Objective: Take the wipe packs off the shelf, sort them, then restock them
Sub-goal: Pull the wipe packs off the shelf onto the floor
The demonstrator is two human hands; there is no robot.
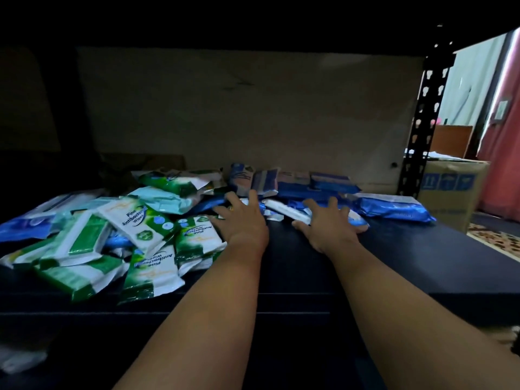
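Observation:
Several green-and-white wipe packs (pixel 135 220) lie in a loose heap on the left of a dark shelf (pixel 408 249). Blue wipe packs (pixel 394 209) lie across the middle and right, some standing at the back (pixel 332 180). My left hand (pixel 242 220) reaches into the gap between the two heaps with fingers spread, touching the packs beside it. My right hand (pixel 329 226) lies with straight fingers on a blue-and-white pack (pixel 289 212) among the blue ones. Neither hand grips anything.
A black perforated shelf post (pixel 422 119) stands at the right rear. Beyond it is a cardboard box (pixel 450 187) on a patterned floor, with a red curtain (pixel 503 153) behind. The upper shelf overhead is dark. A beige back panel (pixel 247 114) closes the rear.

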